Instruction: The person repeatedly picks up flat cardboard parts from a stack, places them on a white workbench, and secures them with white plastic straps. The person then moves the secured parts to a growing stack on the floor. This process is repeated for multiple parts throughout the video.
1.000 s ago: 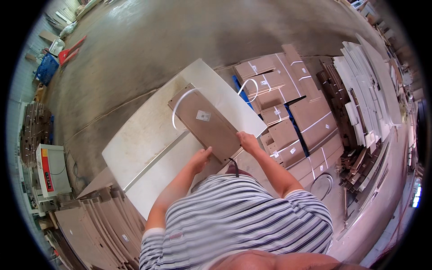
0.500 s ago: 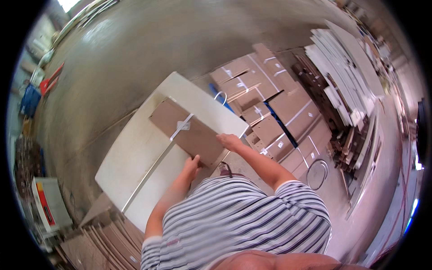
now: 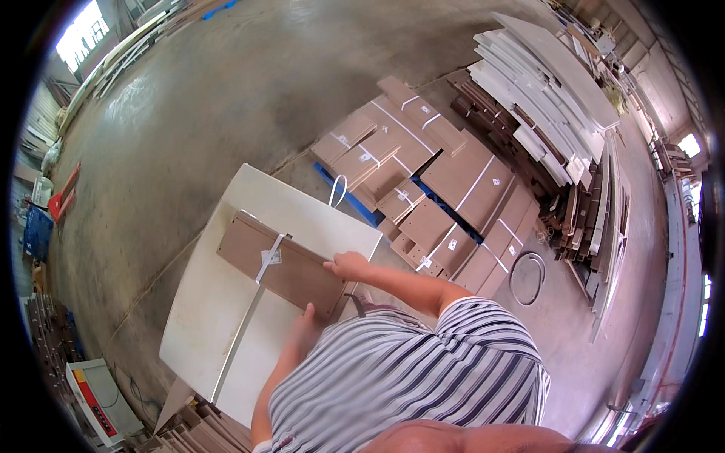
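Note:
A long brown board bundle (image 3: 306,278) lies on the white tabletop (image 3: 202,309), with its near end toward my body. A white strap (image 3: 269,260) crosses it beside a small label, and the strap's tail (image 3: 236,347) runs over the tabletop to the near left edge. My right hand (image 3: 349,266) grips the bundle's right edge near that end, fingers bent round it. On the left edge of the same end is my left hand (image 3: 303,326), its thumb on the edge and its other fingers mostly hidden.
Strapped brown panels (image 3: 472,185) lie on a blue pallet (image 3: 355,198) beyond the table to the right. A coil of strapping (image 3: 527,278) rests on the floor. White boards (image 3: 529,98) are stacked far right. At the left stands a white-and-red machine (image 3: 98,400).
The whole view has shifted, so the table and bundle appear farther left and lower. Both hands stay at the bundle's near end.

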Action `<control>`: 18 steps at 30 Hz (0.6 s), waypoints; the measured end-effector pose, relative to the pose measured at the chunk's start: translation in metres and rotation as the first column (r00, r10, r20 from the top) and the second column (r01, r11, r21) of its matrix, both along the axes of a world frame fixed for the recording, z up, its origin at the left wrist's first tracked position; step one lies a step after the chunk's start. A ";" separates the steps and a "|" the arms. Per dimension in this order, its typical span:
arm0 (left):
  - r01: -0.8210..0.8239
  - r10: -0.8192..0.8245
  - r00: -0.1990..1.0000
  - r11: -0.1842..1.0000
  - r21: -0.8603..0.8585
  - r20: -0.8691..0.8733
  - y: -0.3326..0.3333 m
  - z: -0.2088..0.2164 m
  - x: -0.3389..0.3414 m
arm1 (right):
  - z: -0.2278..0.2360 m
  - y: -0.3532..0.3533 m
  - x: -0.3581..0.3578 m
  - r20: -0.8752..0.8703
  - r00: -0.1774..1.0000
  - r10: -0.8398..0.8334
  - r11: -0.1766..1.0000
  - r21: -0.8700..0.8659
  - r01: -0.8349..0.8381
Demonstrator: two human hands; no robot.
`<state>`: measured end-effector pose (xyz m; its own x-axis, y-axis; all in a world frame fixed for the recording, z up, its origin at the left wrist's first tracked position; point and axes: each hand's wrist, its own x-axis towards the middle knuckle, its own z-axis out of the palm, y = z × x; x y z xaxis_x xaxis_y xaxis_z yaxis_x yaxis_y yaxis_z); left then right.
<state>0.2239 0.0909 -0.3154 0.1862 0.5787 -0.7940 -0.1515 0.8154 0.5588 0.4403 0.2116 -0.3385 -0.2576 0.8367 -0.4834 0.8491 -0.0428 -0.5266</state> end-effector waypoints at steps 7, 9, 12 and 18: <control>0.097 -0.095 0.962 0.995 -0.001 -0.254 0.006 0.047 0.018 | -0.008 0.006 0.000 -0.044 0.998 0.052 0.999 -0.012 -0.052; 0.123 -0.113 0.963 0.992 0.028 -0.245 0.005 0.036 0.013 | -0.008 0.008 0.003 -0.073 0.997 0.032 0.999 -0.037 -0.034; 0.052 -0.044 0.989 0.997 0.053 -0.139 0.002 0.026 0.012 | -0.011 0.004 0.004 -0.144 0.989 -0.037 0.998 -0.059 0.029; 0.030 -0.033 0.999 0.996 0.088 0.040 -0.006 -0.027 -0.010 | -0.012 -0.003 0.000 -0.193 0.974 -0.122 0.991 -0.075 0.109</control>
<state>0.2143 0.0849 -0.3427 0.2373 0.6390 -0.7317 -0.1514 0.7684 0.6219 0.4405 0.2089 -0.3504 -0.2563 0.8355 -0.4860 0.7164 -0.1734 -0.6758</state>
